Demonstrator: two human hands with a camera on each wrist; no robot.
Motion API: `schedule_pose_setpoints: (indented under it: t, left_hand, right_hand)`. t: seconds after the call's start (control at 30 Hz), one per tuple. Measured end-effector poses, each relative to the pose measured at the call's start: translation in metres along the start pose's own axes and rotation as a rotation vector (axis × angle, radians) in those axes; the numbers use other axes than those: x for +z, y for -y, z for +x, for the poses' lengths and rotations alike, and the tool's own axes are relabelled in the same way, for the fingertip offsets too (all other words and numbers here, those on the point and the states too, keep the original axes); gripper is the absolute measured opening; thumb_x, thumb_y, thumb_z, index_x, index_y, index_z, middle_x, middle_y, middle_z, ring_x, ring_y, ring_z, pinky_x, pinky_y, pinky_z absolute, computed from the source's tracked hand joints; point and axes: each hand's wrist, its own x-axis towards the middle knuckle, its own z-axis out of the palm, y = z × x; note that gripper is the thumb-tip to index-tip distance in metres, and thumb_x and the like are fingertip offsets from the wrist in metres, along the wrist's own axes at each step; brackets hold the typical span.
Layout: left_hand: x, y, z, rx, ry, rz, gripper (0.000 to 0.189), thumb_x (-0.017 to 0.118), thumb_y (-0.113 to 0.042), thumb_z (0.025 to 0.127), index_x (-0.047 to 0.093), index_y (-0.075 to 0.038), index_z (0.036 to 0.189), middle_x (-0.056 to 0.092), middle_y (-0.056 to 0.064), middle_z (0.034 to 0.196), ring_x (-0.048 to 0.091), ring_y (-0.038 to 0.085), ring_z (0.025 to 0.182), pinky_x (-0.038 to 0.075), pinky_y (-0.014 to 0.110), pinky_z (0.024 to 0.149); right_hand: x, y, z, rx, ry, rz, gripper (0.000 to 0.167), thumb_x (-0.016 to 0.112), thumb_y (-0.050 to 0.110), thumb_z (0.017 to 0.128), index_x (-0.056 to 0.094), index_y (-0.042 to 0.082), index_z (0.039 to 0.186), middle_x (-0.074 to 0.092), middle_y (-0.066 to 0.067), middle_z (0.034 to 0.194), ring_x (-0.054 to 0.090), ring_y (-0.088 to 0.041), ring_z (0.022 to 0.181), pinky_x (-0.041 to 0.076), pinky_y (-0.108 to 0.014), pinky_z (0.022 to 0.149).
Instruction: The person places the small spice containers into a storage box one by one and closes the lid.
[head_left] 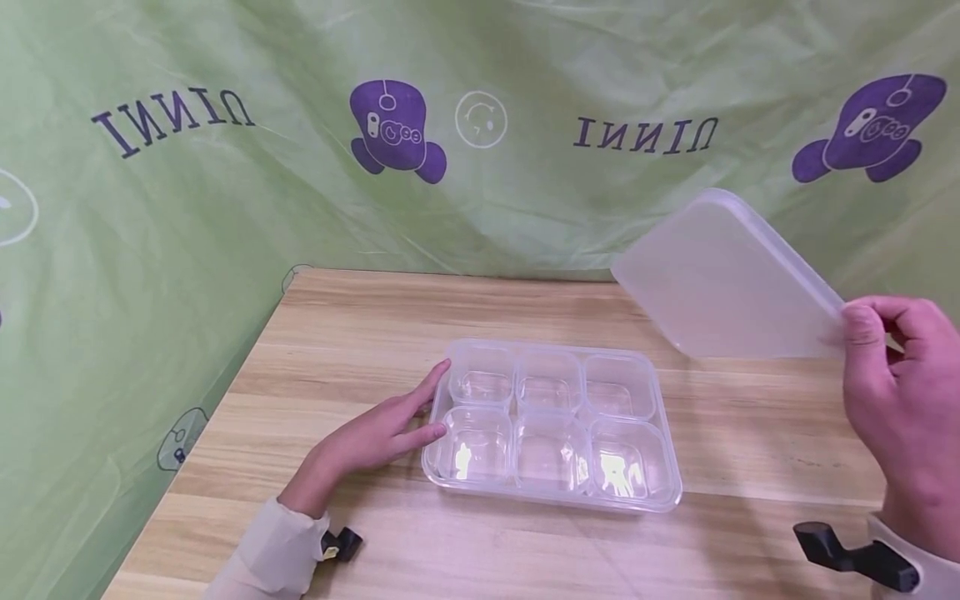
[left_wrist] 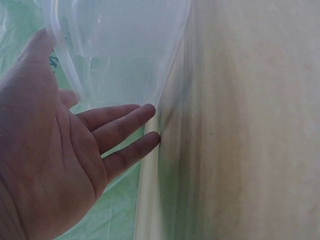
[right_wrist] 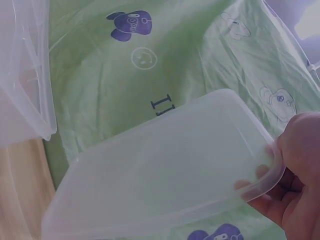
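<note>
A clear plastic container (head_left: 551,498) sits on the wooden table, holding several small clear square cups (head_left: 480,375) in two rows. My left hand (head_left: 375,435) rests its straight fingers and thumb against the container's left side; in the left wrist view the fingers (left_wrist: 125,122) are extended along its wall. Raised to the right, my right hand (head_left: 900,400) pinches a translucent plastic lid (head_left: 735,283) at its edge, thumb on one face and fingers behind. The lid is tilted, above and apart from the container. In the right wrist view, fingertips show through the lid (right_wrist: 170,165).
The light wooden table (head_left: 360,308) meets a green printed cloth (head_left: 300,200) hanging behind it and along its left side. Black camera straps sit at both wrists, below white sleeves (head_left: 273,550).
</note>
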Motion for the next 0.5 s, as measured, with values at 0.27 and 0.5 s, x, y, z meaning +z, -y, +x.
schedule_pose_setpoints:
  t: [0.27, 0.5]
  left_hand:
    - [-0.002, -0.001, 0.001, -0.006, -0.006, 0.031, 0.089, 0.056, -0.05, 0.104, -0.002, -0.022, 0.167, 0.008, 0.002, 0.17, 0.021, 0.022, 0.152, 0.022, 0.043, 0.121]
    - [-0.022, -0.008, 0.008, 0.021, -0.075, 0.018, 0.083, 0.059, -0.042, 0.105, 0.008, -0.023, 0.167, 0.024, 0.008, 0.168, 0.035, 0.034, 0.147, 0.031, 0.051, 0.117]
  right_hand:
    - [0.007, -0.002, 0.003, 0.002, -0.051, 0.104, 0.02, 0.063, 0.013, 0.103, 0.07, -0.002, 0.093, 0.061, 0.022, 0.087, 0.044, 0.002, 0.061, 0.03, -0.011, 0.053]
    - [0.012, -0.002, 0.01, 0.033, -0.104, 0.282, 0.013, 0.062, 0.01, 0.103, 0.073, 0.009, 0.097, 0.067, 0.01, 0.086, 0.055, -0.001, 0.061, 0.037, -0.012, 0.056]
